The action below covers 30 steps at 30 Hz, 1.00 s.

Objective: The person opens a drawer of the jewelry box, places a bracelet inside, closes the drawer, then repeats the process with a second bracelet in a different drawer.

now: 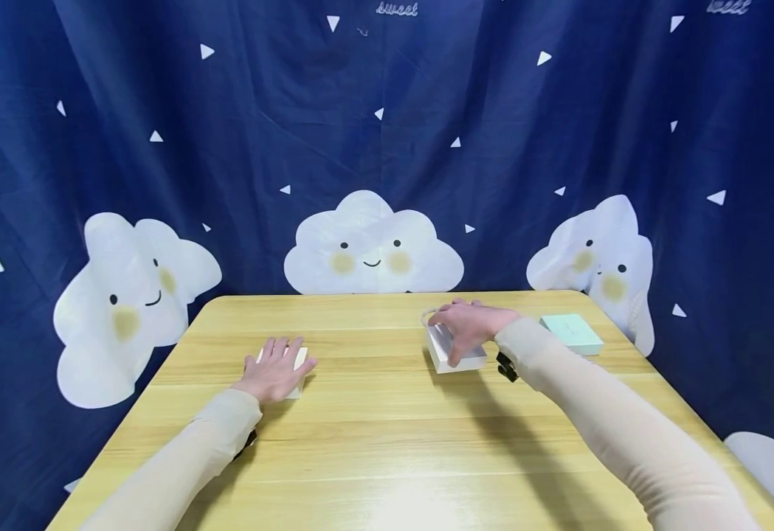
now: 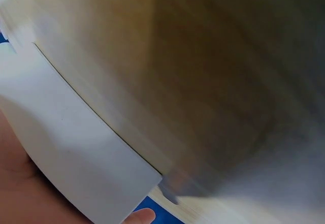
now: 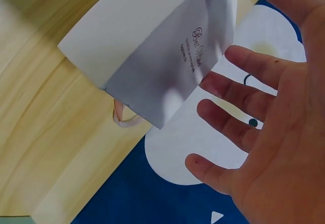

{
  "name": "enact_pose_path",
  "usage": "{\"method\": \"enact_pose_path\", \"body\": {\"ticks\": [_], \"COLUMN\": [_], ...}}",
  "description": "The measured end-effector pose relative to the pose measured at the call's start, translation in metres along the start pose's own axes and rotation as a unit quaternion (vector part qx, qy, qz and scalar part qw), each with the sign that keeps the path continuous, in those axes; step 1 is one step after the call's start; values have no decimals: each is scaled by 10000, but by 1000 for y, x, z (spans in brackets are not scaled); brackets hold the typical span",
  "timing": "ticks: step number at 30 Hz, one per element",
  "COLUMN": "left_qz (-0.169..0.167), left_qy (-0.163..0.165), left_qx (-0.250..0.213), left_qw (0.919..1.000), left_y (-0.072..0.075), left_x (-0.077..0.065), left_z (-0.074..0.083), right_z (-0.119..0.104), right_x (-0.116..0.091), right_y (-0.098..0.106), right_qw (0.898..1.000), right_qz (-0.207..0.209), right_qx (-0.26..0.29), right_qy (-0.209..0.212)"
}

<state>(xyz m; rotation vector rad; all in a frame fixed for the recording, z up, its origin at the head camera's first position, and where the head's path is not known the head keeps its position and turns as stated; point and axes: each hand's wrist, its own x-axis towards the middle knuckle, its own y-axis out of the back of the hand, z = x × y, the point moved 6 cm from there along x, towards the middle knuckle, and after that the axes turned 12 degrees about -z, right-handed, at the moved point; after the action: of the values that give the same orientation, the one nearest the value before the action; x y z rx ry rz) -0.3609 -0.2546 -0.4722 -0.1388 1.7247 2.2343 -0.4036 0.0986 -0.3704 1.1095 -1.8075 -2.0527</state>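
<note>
My left hand lies palm down over a small white box, its fingers spread. In the left wrist view the white box lies beside the palm, a fingertip showing past its end; most fingers are hidden. My right hand reaches over another white box, its thumb at the near side. The right wrist view shows fairly straight, spread fingers along that box's lettered grey face. A pale ribbon loop sticks out from it. The thumb's contact is cut off by the frame.
A mint-green box lies on the right side of the wooden table, beyond my right forearm. Behind the table's far edge hangs a dark blue curtain printed with clouds and triangles.
</note>
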Motion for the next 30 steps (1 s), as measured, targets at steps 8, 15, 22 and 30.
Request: {"method": "enact_pose_path", "body": {"ticks": [8,15,22,30], "left_qz": [38,112,87,89], "left_qy": [24,11,22,11], "left_qx": [-21,-20,24,112], "left_qw": [10000,9999,10000,9999], "left_y": [0,-1,1,5], "left_x": [2,4,0,-6], "left_z": [-2,-4,0,7], "right_z": [-10,-23,-32,-40], "right_x": [13,25,35,47], "right_y": [-1,-2,-4,-7], "right_qw": [10000,9999,9998,9990], "right_qz": [-85,-112,-131,-198], "right_qx": [-6,-63,-164,-377], "right_qy": [1,24,-13,-147]}}
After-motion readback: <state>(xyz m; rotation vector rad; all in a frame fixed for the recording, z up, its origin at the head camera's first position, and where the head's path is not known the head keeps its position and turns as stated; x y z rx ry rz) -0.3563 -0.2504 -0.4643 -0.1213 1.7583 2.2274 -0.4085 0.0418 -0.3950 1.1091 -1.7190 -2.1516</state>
